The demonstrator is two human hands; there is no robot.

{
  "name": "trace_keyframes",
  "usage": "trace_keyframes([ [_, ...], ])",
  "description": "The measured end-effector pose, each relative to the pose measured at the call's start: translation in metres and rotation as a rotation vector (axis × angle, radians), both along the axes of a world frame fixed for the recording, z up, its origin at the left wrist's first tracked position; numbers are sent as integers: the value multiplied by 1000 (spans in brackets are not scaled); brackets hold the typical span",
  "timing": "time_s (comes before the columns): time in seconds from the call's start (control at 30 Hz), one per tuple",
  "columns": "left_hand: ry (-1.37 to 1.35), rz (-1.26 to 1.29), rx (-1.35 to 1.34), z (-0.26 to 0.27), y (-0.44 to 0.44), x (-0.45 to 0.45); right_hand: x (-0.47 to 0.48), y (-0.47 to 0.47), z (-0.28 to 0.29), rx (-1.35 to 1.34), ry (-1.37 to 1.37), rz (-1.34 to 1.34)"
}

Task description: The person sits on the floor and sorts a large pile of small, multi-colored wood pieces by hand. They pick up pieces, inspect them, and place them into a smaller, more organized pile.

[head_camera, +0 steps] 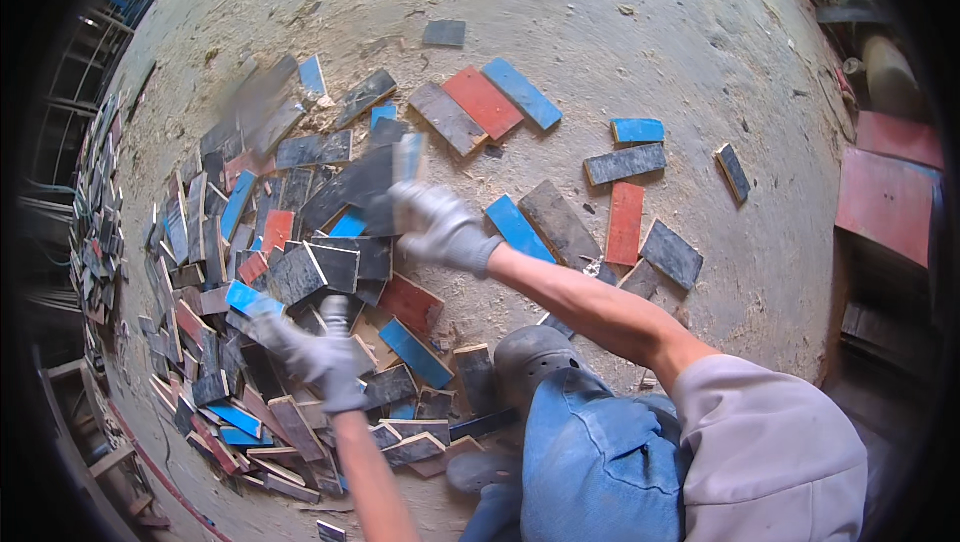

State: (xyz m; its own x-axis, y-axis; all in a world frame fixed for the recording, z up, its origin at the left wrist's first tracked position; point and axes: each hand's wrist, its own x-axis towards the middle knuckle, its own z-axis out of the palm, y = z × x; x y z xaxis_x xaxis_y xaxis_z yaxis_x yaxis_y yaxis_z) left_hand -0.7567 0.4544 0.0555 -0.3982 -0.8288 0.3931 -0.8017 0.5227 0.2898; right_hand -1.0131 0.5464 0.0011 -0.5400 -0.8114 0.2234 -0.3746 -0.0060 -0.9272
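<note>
My left hand [322, 362], in a pale work glove, is over a heap of short board offcuts. Its thumb stands apart from the fingers, and the blurred fingertips reach the near edge of a blue board piece [253, 297]. Farther forward, my gloved right hand [442, 231] is blurred by motion. It grips a blurred board piece [409, 158] with a bluish face and pale edges. Dark board pieces [367, 180] lie close beside those fingers, partly smeared by the blur. A dark red piece [412, 305] rests between the two hands.
Loose black, red [625, 223] and blue [521, 227] offcuts are scattered right of the heap on a dusty concrete floor [600, 39]. My shoe [536, 358] stands at the heap's edge. Another pile [97, 242] lies far left. Reddish panels [885, 201] stand at right.
</note>
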Motion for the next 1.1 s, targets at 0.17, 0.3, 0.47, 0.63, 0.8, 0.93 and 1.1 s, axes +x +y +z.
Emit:
trace_keyframes([
  [0.17, -323, -628, 144, -36, 119, -9, 13, 44, 11, -43, 103, 112],
  [0.3, -332, -857, 390, -54, 207, 50, -107, 160, -20, 371, 667, -159],
  [0.47, -581, -824, -107, -111, 243, 85, -203, 261, -14, 1012, 903, -97],
  [0.63, -557, -814, 172, -95, 217, 81, -218, 248, 16, 1310, 631, 62],
  [0.8, -426, -848, 252, -96, 208, 70, -289, 296, -2, 1125, 674, -173],
  [0.93, -284, -796, 185, -87, 205, 78, -289, 253, 19, 1283, 720, -71],
  [1.1, -51, -355, 147, -59, 105, 77, -211, 180, 9, 711, 761, 19],
])
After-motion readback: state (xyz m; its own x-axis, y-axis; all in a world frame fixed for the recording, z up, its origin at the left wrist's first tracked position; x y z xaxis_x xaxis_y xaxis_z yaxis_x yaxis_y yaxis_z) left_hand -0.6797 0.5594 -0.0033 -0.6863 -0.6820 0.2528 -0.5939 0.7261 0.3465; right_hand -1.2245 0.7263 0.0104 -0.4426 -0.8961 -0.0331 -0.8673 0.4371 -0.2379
